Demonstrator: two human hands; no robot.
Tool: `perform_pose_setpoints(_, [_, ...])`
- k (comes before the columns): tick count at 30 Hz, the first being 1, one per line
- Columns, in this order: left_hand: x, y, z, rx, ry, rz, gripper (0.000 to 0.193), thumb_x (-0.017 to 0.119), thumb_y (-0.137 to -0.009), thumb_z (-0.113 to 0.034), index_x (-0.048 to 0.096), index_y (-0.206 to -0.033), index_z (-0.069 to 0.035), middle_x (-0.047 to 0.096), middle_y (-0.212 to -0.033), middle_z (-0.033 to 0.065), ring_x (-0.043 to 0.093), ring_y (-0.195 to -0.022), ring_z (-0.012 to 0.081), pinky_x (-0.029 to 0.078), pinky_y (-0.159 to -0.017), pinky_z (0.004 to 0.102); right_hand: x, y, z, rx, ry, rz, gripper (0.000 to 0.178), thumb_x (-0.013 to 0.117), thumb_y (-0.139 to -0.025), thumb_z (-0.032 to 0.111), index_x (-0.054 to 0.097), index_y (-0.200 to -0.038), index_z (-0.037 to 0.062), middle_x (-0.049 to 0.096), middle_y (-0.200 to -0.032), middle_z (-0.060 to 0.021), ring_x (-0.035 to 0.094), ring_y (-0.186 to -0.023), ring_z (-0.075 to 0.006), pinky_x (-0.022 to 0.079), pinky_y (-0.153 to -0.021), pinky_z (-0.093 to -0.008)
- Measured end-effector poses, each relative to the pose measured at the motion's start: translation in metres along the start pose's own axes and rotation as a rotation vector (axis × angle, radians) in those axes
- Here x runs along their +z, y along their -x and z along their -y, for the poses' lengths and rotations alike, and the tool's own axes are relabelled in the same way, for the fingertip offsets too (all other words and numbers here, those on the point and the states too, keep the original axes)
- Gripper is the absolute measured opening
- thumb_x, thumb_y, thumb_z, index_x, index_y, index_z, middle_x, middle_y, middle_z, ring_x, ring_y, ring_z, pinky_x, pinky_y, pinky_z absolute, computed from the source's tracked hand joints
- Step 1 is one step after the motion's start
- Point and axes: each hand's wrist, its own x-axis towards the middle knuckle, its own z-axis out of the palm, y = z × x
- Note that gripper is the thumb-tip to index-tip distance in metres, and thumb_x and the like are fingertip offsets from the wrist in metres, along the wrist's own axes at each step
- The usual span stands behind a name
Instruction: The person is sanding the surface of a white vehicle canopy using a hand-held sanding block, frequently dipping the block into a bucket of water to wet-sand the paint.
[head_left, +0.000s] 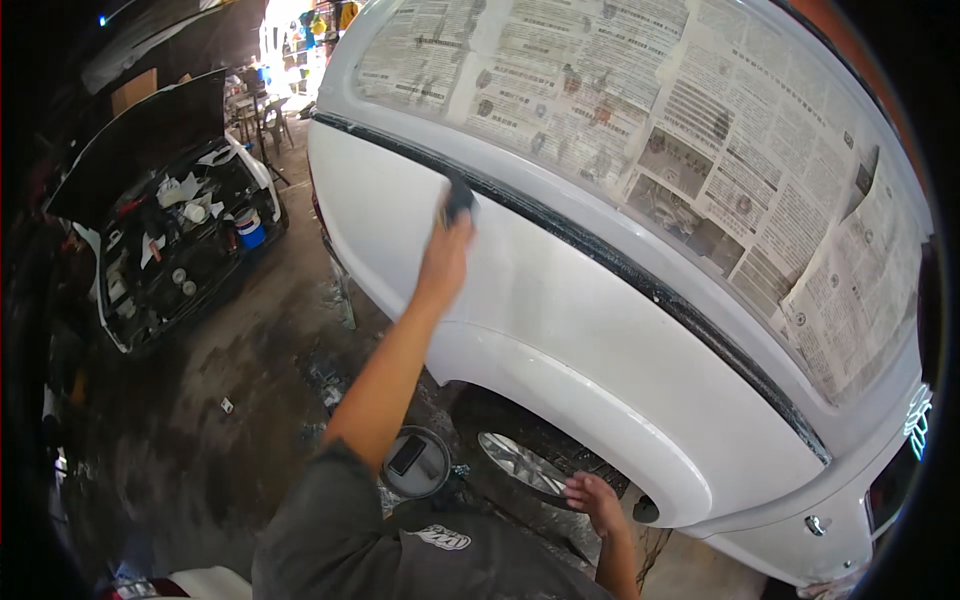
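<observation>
My left hand (447, 255) is stretched far out and closed around a dark, flat pad (459, 198), blurred by motion. The pad lies against the upper part of a white car's side panel (540, 270), just under a black trim strip (590, 240). My right hand (597, 503) hangs low by the wheel arch, its fingers loosely bent and apart, holding nothing. Behind it shows the car's wheel (520, 462). Newspaper (560, 80) covers the side windows above the strip.
On the floor by the wheel stands a round bucket (446, 465) with a dark rectangular piece in it. Another car (258, 180) sits at the far left with its hood up; a blue can (250, 232) and loose items rest in its engine bay. Stools (275, 118) stand beyond.
</observation>
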Motion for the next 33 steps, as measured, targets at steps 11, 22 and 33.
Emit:
perform_pose_setpoints(11, [0.105,-0.097,0.048,0.258,-0.603,-0.206,0.082,0.04,-0.107,-0.041,0.011,-0.156,0.018,0.008,-0.164,0.0406,0.004,-0.156,0.0494,0.002,-0.126,0.0574,-0.064,0.012,-0.123,0.227,0.379,-0.321,0.039,0.059,-0.101,0.032,0.062,-0.127,0.0032,0.073,-0.11,-0.0105,0.07,-0.096,-0.0206,0.055,-0.079,-0.0343])
perform_pose_setpoints(22, [0.055,-0.128,0.045,0.239,-0.588,-0.198,0.077,0.033,-0.109,-0.041,0.014,-0.157,0.016,0.008,-0.166,0.0355,0.004,-0.158,0.0419,-0.001,-0.127,0.0533,-0.109,0.028,-0.192,0.417,0.376,-0.419,0.031,0.054,-0.101,0.026,0.061,-0.12,0.0025,0.071,-0.101,-0.0105,0.072,-0.087,-0.0221,0.057,-0.071,-0.0347])
perform_pose_setpoints(33, [0.003,-0.168,0.055,0.244,-0.558,-0.207,0.075,0.031,-0.11,-0.04,0.019,-0.155,0.018,0.015,-0.164,0.0381,0.009,-0.157,0.0459,0.004,-0.126,0.0569,-0.061,0.031,-0.198,0.351,0.494,-0.353,0.036,0.054,-0.103,0.035,0.063,-0.115,0.0028,0.07,-0.1,-0.014,0.071,-0.082,-0.0247,0.057,-0.069,-0.0389])
